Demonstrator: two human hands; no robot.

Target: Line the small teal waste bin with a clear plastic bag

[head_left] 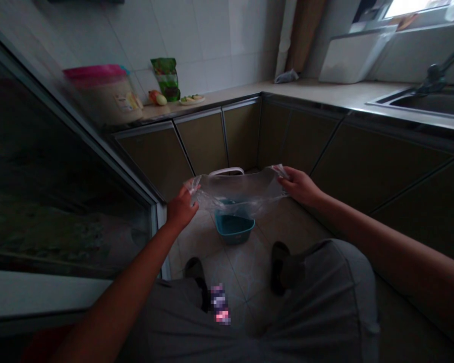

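You hold a clear, thin plastic bag (245, 187) stretched sideways between both hands, in front of your knees and above the tiled floor (232, 269). Your left hand (182, 206) grasps the bag's gathered left edge between thumb and fingers. Your right hand (299, 185) pinches the opposite edge, its forearm reaching in from the right. The film between them is slack along its lower side and see-through.

Below the bag, a teal plastic bin with an open top (235, 237) stands on the floor, between and ahead of your two dark open-toed slippers (279, 267). The bag overlaps the bin's far part in this view; whether the two touch cannot be told. A white curved handle (227, 170) shows just beyond the bag's upper edge; what it belongs to is hidden.

On the pale countertop (242, 96) at the left sit a translucent tub with a pink lid (98, 93), a green packet (166, 80) and a small white plate of food (191, 100). At the right, a metal sink (435, 103) is set into the counter.
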